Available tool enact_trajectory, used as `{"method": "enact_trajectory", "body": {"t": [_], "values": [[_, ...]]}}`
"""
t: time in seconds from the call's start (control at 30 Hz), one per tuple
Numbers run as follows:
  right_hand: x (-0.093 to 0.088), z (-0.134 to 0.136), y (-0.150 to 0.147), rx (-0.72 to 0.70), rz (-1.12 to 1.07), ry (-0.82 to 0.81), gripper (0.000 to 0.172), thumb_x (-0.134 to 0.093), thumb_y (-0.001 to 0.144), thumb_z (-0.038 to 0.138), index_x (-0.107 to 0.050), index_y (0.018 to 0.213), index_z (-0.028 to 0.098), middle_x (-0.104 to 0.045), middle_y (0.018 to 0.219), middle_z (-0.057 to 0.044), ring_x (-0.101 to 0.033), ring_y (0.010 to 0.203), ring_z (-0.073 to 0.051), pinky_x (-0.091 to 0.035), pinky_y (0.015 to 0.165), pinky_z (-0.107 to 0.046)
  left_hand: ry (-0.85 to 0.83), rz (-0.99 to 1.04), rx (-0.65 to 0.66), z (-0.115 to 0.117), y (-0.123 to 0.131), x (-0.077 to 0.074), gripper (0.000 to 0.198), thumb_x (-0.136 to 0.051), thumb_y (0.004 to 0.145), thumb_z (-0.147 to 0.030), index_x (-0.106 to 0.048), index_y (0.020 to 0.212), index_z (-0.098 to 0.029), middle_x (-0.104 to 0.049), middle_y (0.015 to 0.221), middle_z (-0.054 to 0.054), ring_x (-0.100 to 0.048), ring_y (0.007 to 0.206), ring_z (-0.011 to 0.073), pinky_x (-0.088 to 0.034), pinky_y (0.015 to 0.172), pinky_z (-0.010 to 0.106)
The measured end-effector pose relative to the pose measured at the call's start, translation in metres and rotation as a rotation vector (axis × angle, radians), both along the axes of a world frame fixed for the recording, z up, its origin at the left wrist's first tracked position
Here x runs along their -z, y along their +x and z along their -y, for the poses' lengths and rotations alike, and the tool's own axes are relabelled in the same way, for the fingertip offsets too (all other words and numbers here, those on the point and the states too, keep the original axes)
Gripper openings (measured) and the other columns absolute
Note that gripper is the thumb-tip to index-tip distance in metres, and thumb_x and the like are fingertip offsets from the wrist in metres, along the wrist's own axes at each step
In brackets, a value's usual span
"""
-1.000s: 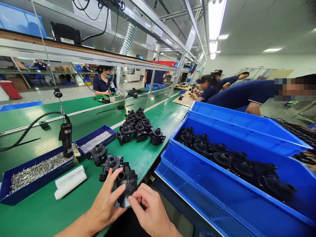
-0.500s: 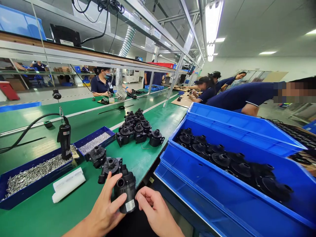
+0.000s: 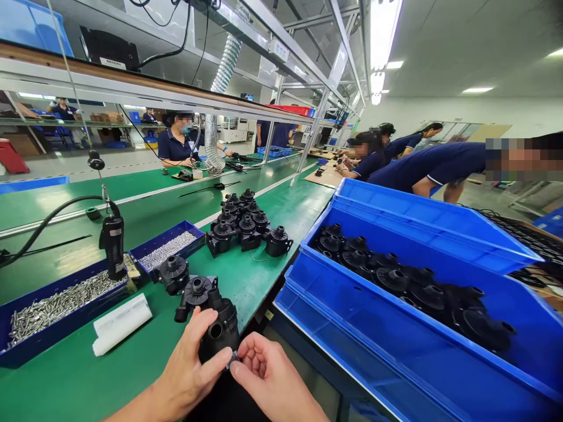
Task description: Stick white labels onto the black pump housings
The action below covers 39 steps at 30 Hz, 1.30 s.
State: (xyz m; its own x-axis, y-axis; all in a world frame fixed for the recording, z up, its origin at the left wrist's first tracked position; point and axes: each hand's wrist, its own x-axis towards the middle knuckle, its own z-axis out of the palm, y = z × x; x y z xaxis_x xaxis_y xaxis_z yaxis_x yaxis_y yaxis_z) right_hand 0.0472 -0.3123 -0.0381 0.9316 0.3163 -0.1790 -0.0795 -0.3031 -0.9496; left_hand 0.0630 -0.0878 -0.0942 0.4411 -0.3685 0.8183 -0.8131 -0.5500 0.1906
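Observation:
Near the bottom centre, my left hand (image 3: 196, 357) grips a black pump (image 3: 224, 325) with a round port facing me. The fingers of my right hand (image 3: 264, 369) are pinched at the pump's lower right side, over its small label (image 3: 232, 358), which is mostly covered by my fingertips. Just behind the held pump stands another black pump (image 3: 197, 292), with one more (image 3: 173, 272) to its left. A white roll (image 3: 122, 322) lies on the green table left of my hands.
Left are a blue tray of screws (image 3: 57, 308), a smaller tray of tiny metal parts (image 3: 169, 249) and a hanging screwdriver (image 3: 113, 246). Several pumps (image 3: 246, 225) stand grouped farther back. A large blue bin (image 3: 396, 334) holding black parts is right. People work beyond.
My right hand has moved left onto the pump's label, which was in plain view before. The pump has tilted slightly in my left hand.

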Motion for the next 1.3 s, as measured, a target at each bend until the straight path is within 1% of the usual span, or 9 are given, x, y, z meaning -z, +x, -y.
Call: {"method": "enact_trajectory", "body": {"t": [0.27,0.37,0.5,0.6,0.7,0.83,1.0,1.1,1.3], "values": [[0.006,-0.003,-0.002,0.007,0.170,-0.098,0.009,-0.074,0.093,0.024,-0.067,0.090,0.020,-0.058,0.073,0.005,-0.051,0.065,-0.013,-0.040,0.059,-0.025,0.029,0.040,0.016,-0.002,0.002,-0.012,0.108,-0.067,0.089,0.013,-0.029,0.174,-0.040,-0.030,0.177,0.015,-0.046,0.155,0.0328,-0.039,0.126,0.075],[0.008,-0.001,-0.002,0.058,0.193,-0.098,0.008,-0.073,0.093,0.025,-0.068,0.097,0.021,-0.063,0.079,0.003,-0.054,0.067,-0.013,-0.043,0.061,-0.025,0.033,0.042,0.016,-0.001,0.002,-0.012,0.108,-0.069,0.089,0.012,-0.028,0.174,-0.040,-0.029,0.177,0.014,-0.045,0.155,0.0320,-0.037,0.128,0.073],[0.013,0.002,-0.007,0.154,0.184,-0.052,0.025,-0.074,0.090,0.026,-0.066,0.114,0.023,-0.068,0.095,-0.001,-0.059,0.070,-0.014,-0.050,0.064,-0.026,0.014,0.025,0.001,0.001,0.000,-0.014,0.108,-0.069,0.091,0.011,-0.026,0.174,-0.043,-0.029,0.176,0.011,-0.043,0.157,0.0288,-0.032,0.134,0.067],[0.021,0.000,-0.014,0.156,0.214,-0.061,0.035,-0.075,0.090,0.024,-0.062,0.122,0.024,-0.072,0.106,-0.003,-0.063,0.071,-0.015,-0.054,0.063,-0.026,0.012,0.019,0.004,0.002,-0.002,-0.014,0.108,-0.068,0.091,0.012,-0.026,0.174,-0.043,-0.030,0.175,0.010,-0.043,0.156,0.0289,-0.032,0.135,0.065],[0.029,-0.008,-0.021,0.193,0.393,-0.141,0.041,-0.079,0.090,0.024,-0.059,0.126,0.025,-0.072,0.106,-0.003,-0.066,0.070,-0.016,-0.057,0.062,-0.027,0.019,0.023,0.002,0.003,-0.004,-0.014,0.107,-0.065,0.090,0.013,-0.027,0.174,-0.042,-0.028,0.176,0.010,-0.042,0.156,0.0307,-0.036,0.133,0.066],[0.034,-0.024,-0.025,0.278,0.802,-0.268,0.042,-0.076,0.097,0.031,-0.056,0.133,0.022,-0.071,0.103,-0.007,-0.068,0.069,-0.021,-0.054,0.052,-0.030,0.004,0.028,-0.012,0.003,-0.007,-0.011,0.107,-0.060,0.088,0.015,-0.031,0.173,-0.042,-0.028,0.178,0.010,-0.041,0.156,0.0349,-0.042,0.127,0.068],[0.026,-0.031,-0.023,0.287,0.931,-0.352,0.030,-0.059,0.109,0.033,-0.056,0.135,0.020,-0.075,0.100,-0.011,-0.074,0.069,-0.023,-0.056,0.050,-0.031,-0.002,0.052,-0.071,0.005,-0.007,-0.009,0.111,-0.063,0.084,0.017,-0.032,0.172,-0.044,-0.029,0.178,0.010,-0.042,0.153,0.0343,-0.050,0.117,0.056],[0.020,-0.028,-0.023,0.273,0.968,-0.364,0.028,-0.056,0.110,0.028,-0.056,0.136,0.019,-0.077,0.095,-0.009,-0.077,0.068,-0.023,-0.063,0.057,-0.034,-0.009,0.051,-0.059,0.006,-0.007,-0.012,0.103,-0.067,0.084,0.016,-0.041,0.166,-0.042,-0.031,0.177,0.010,-0.043,0.151,0.0350,-0.049,0.115,0.056],[0.020,-0.026,-0.025,0.253,1.034,-0.374,0.031,-0.056,0.108,0.019,-0.055,0.139,0.017,-0.079,0.094,-0.010,-0.078,0.068,-0.024,-0.066,0.065,-0.036,-0.025,0.058,-0.043,0.009,-0.006,-0.019,0.065,-0.073,0.083,0.014,-0.062,0.131,-0.028,-0.033,0.173,0.012,-0.044,0.149,0.0361,-0.045,0.116,0.055]]}}
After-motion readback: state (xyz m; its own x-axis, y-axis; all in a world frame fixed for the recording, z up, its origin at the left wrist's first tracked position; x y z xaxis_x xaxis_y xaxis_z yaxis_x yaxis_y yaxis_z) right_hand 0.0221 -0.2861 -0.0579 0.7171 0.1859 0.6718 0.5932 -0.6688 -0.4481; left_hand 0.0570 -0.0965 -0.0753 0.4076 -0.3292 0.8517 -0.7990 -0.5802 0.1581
